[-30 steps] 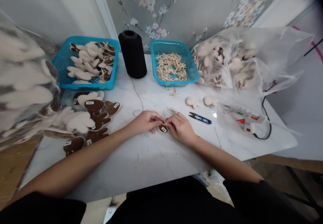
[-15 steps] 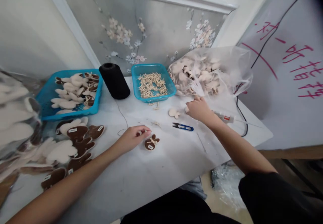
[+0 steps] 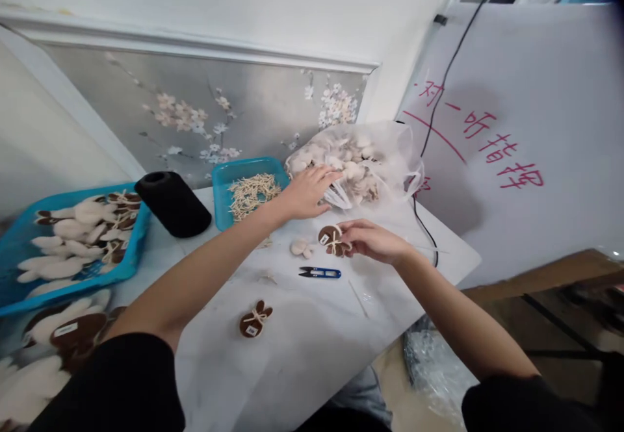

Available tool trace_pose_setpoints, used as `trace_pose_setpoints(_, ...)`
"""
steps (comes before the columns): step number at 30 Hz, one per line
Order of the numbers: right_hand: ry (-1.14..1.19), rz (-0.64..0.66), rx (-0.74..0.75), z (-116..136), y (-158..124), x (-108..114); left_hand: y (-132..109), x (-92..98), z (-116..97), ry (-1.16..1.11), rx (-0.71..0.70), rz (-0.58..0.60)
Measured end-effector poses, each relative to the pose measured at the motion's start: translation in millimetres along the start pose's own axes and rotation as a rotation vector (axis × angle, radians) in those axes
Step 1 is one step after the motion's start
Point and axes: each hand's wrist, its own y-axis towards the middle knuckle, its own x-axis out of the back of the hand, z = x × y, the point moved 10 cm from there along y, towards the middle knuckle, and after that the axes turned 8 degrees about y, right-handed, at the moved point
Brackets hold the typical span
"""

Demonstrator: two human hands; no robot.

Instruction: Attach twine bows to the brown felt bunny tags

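Observation:
My right hand (image 3: 375, 240) pinches a small brown bunny-shaped plush piece (image 3: 331, 240) with a cream bow and white label, raised just over the table. My left hand (image 3: 312, 191) has its fingers stretched out at the front of a clear plastic bag (image 3: 390, 159) full of cream plush pieces; whether it presses on the bag I cannot tell. Below the hands lie a cream bunny piece (image 3: 301, 248), face down, and blue thread snips (image 3: 320, 273). Another brown bunny piece (image 3: 250, 325) with a bow lies nearer the front.
A blue basket (image 3: 134, 250) of plush pieces stands at left, beside a black thread cone (image 3: 173, 204). Small cream bows fill a blue tray (image 3: 223, 211), partly behind my left forearm. More plush pieces (image 3: 73, 331) pile at the left. A cable (image 3: 424, 224) runs down at right.
My left hand has moved from beside the front bunny piece to the bag. My right hand has come back from the bag's front edge with a brown bunny piece. The view has turned right.

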Motion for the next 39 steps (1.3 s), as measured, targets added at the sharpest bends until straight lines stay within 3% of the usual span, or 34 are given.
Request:
trace_pose_setpoints(2, 0.275, -0.015, -0.054, 3, -15, 3, 21, -22.1, 16, -0.042, 0.086, 0.083)
trace_pose_setpoints(4, 0.414, -0.058, -0.116, 3, -25, 8, 29, -32.9, 41, -0.126, 0.269, 0.08)
trace_pose_setpoints(7, 0.546, -0.109, -0.178, 1, -33, 15, 20, -25.5, 77, -0.261, 0.473, -0.045)
trace_pose_setpoints(10, 0.622, -0.097, -0.171, 1, -32, 17, -18, -4.0, 126, -0.801, 0.749, -0.396)
trace_pose_setpoints(12, 0.615, -0.087, -0.139, 0, -27, 19, -47, 4.9, 149, -1.056, 0.862, -0.565)
trace_pose_setpoints(17, 0.522, -0.165, -0.073, -6, -7, 28, -101, 21.7, 170, -1.127, 0.934, -0.714)
trace_pose_setpoints(22, 0.454, -0.231, -0.03, -4, 3, 32, -126, 5.4, 163, -1.156, 0.97, -0.718)
trace_pose_setpoints(26, 0.427, -0.338, -0.049, -9, 17, 44, -132, 2.1, 151, -0.957, 0.949, -0.681)
trace_pose_setpoints(31, 0.343, -0.672, -0.025, 1, 61, 93, -131, 17.9, 122, -0.55, 0.866, -0.59)
trace_pose_setpoints(34, 0.315, -0.829, 0.054, 16, 78, 110, -133, 39.6, 83, -0.364, 0.728, -0.544)
trace_pose_setpoints(36, 0.288, -0.893, 0.129, 20, 74, 102, -143, 52.1, 50, -0.284, 0.642, -0.485)
trace_pose_setpoints(39, 0.253, -0.867, 0.231, 2, 52, 59, -179, 48.5, 10, -0.22, 0.639, -0.266)
